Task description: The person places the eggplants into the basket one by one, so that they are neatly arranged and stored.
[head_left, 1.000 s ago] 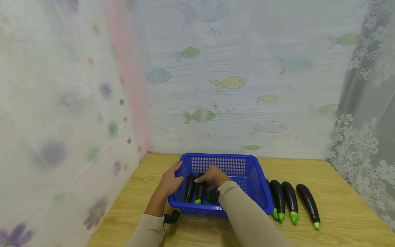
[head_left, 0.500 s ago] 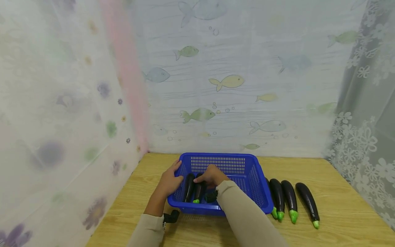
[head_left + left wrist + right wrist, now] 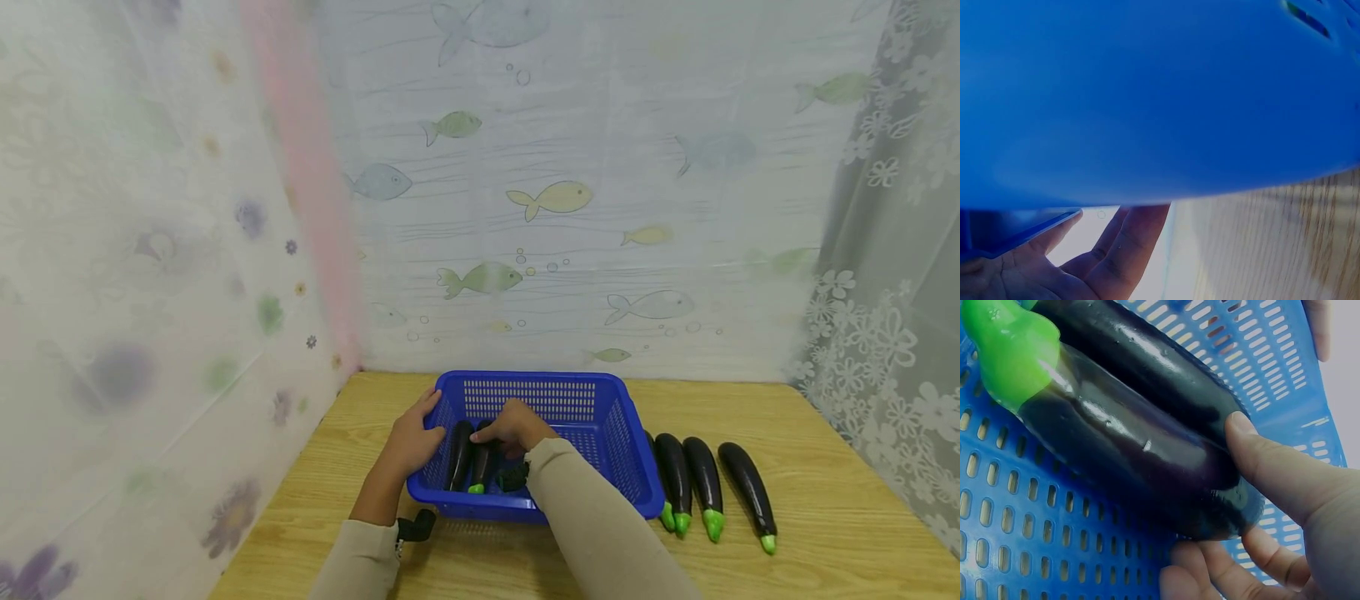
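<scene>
A blue plastic basket (image 3: 534,377) with slotted walls stands on the wooden table. My left hand (image 3: 412,440) grips its left rim, thumb over the inner side and fingers outside. Inside the basket, my right hand (image 3: 519,427) holds an eggplant (image 3: 480,471) by its thick dark end. In the right wrist view, the thumb (image 3: 1272,456) lies on top of the held eggplant (image 3: 1129,440) and the fingers reach around its end. A second eggplant (image 3: 460,458) lies alongside it, against the basket's left side. Both point their green stem ends toward me.
Right of the basket, several eggplants lie on the table: one (image 3: 672,475) close to the wall, then another (image 3: 705,483), and one farther right (image 3: 746,492). A fish-print curtain (image 3: 555,275) hangs behind the table, with a floral curtain (image 3: 172,292) at the left.
The held eggplant has shifted slightly left, closer to the one beside it. Both hands keep their grip; the whole view has drifted slightly.
</scene>
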